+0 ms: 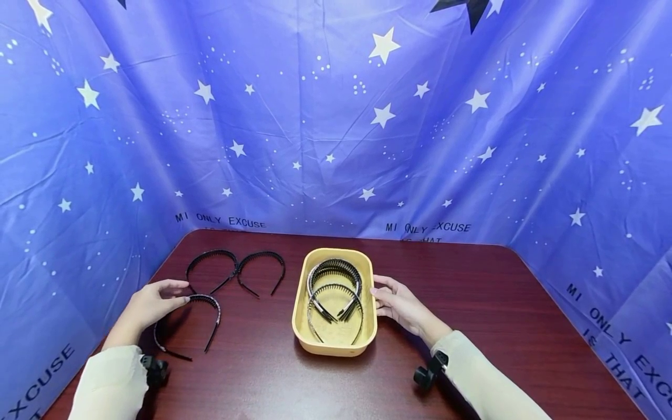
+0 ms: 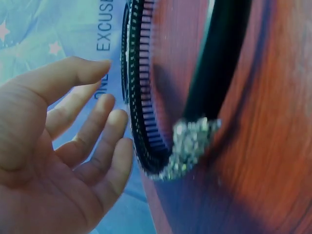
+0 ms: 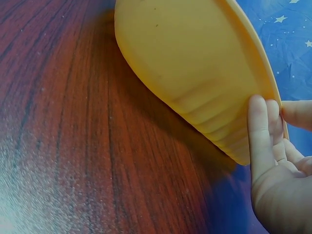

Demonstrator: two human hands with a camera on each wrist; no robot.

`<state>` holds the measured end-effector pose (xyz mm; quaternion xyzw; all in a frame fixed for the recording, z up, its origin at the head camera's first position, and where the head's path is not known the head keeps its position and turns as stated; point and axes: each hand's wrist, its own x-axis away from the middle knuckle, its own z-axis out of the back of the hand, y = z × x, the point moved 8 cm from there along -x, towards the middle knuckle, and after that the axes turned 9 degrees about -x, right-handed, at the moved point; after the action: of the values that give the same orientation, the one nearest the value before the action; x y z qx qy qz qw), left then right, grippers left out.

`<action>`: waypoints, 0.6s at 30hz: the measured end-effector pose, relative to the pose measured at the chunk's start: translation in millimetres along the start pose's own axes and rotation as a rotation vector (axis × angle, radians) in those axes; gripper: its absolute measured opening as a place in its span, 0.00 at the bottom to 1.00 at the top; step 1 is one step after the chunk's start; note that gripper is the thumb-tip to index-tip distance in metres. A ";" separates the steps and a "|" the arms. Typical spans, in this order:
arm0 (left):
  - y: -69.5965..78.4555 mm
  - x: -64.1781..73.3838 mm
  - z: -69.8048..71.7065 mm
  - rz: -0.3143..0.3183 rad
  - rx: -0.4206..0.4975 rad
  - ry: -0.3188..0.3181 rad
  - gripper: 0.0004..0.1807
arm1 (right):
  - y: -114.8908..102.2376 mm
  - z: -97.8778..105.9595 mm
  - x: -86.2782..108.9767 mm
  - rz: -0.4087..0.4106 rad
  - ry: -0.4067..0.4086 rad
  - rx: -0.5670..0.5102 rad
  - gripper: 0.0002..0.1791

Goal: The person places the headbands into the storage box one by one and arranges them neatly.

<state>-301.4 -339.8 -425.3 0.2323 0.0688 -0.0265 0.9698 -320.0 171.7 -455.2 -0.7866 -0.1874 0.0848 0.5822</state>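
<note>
My left hand hovers at the curved top of a black toothed headband with a glittery band. In the left wrist view the fingers are spread loosely, thumb apart, close to the glittery headband with nothing between them. My right hand holds the right side of a yellow plastic box. Thumb on the rim, it has its other fingers against the outer wall in the right wrist view. Inside the box lie several overlapping headbands, one set lower than the rest.
Two more black headbands, a left one and a right one, lie side by side at the back left of the dark red wooden table. A blue star-print curtain encloses the table's back and sides.
</note>
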 end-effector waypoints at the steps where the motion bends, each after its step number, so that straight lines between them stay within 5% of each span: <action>1: -2.1 0.5 0.0 0.008 0.000 -0.010 0.24 | 0.2 0.2 0.0 0.000 0.000 0.000 0.35; 13: -21.9 7.4 -2.2 0.064 -0.023 -0.113 0.27 | 0.8 1.0 -0.3 -0.002 0.007 0.003 0.34; 18: -27.2 9.7 -6.2 0.110 0.062 -0.154 0.25 | 1.4 1.5 -0.9 -0.002 0.009 0.001 0.34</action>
<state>-294.8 -361.4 -444.3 0.2630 -0.0196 0.0067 0.9646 -321.1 172.3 -457.1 -0.7865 -0.1858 0.0807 0.5834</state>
